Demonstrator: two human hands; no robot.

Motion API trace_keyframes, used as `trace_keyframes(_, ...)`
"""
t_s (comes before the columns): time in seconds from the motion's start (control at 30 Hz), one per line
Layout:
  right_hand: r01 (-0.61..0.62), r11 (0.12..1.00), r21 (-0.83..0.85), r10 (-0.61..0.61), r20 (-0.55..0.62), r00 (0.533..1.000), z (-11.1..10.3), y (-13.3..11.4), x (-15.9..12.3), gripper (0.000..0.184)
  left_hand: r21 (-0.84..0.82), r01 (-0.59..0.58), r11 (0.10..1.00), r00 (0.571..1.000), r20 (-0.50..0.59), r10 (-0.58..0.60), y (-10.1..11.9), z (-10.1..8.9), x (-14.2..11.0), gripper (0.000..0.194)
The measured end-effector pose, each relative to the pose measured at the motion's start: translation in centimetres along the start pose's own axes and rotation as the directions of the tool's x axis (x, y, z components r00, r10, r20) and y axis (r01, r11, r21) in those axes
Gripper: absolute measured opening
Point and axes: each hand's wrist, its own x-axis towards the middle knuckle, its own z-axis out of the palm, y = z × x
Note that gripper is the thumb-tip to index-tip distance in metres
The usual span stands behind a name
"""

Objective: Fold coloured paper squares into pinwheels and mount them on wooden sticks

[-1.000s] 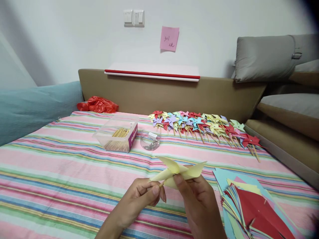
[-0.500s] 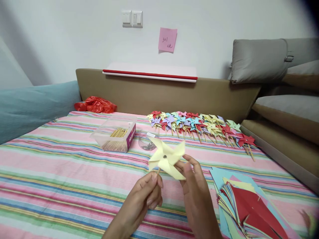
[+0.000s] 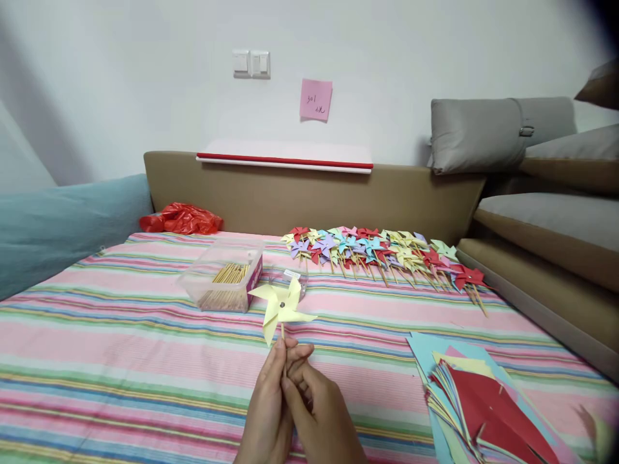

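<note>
A pale yellow paper pinwheel (image 3: 284, 312) with a metal pin at its centre stands upright on a thin wooden stick, in front of my body. My left hand (image 3: 267, 399) pinches the stick just under the paper blades. Lower on the same stick, the thumb and fingers of my right hand (image 3: 322, 406) are closed round it. Both hands touch each other. Behind the pinwheel is a clear round container (image 3: 296, 276) with a white label, partly covered by the blades. To its left a clear plastic box (image 3: 193, 278) holds many wooden sticks (image 3: 231, 274).
Many finished colourful pinwheels (image 3: 372, 248) lie in rows at the back right. Stacked paper sheets (image 3: 493, 406), red on top, lie at the front right. A red plastic bag (image 3: 186, 219) sits at the back left. Grey cushions (image 3: 476, 132) are piled at the right.
My right hand has moved from the blades down to the stick. The pinwheel has shifted left, its blades have turned, and the view has tilted up.
</note>
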Motion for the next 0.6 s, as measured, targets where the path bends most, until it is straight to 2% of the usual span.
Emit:
trace_keyframes(0.07, 0.039, 0.999, -0.020, -0.038, 0.011, 0.999, -0.2, 0.5, 0.2, 0.023, -0.015, 0.004, 1.000, 1.000, -0.005, -0.004, 0.0, 0.0, 0.0, 0.032)
trace_keyframes(0.17, 0.169, 0.982, -0.088, -0.167, 0.030, 0.985, -0.3, 1.1, 0.4, 0.022, -0.019, 0.009, 1.000, 0.999, -0.035, -0.010, 0.1, 0.1, 0.1, 0.029)
trace_keyframes(0.23, 0.248, 0.960, -0.132, -0.251, -0.004, 0.968, -0.1, 1.5, 0.4, 0.023, -0.003, 0.029, 1.000, 0.999, -0.042, -0.029, 0.2, 0.3, 0.1, 0.030)
trace_keyframes(0.3, 0.266, 0.946, -0.183, -0.276, -0.032, 0.961, 0.2, 1.8, 0.5, 0.026, 0.020, 0.042, 0.999, 0.999, -0.005, -0.041, 0.3, 0.4, 0.2, 0.031)
trace_keyframes(0.37, 0.216, 0.949, -0.229, -0.232, -0.044, 0.972, -0.3, 2.0, 0.6, 0.030, 0.060, 0.056, 0.997, 0.997, 0.058, -0.060, 0.2, 0.2, 0.4, 0.036)
trace_keyframes(0.43, 0.122, 0.958, -0.258, -0.143, -0.065, 0.988, -1.6, 2.3, 1.2, 0.035, 0.130, 0.066, 0.989, 0.992, 0.098, -0.079, -0.3, -0.4, 0.8, 0.044)
trace_keyframes(0.53, 0.010, 0.939, -0.345, -0.060, -0.135, 0.989, -5.3, 2.8, 3.3, 0.041, 0.247, 0.041, 0.968, 0.994, 0.088, -0.065, -1.4, -1.3, 1.6, 0.053)
trace_keyframes(0.6, -0.017, 0.852, -0.523, -0.071, -0.148, 0.986, -8.1, 3.2, 6.1, 0.040, 0.316, 0.070, 0.946, 0.990, 0.097, -0.106, -2.0, -1.5, 1.8, 0.054)
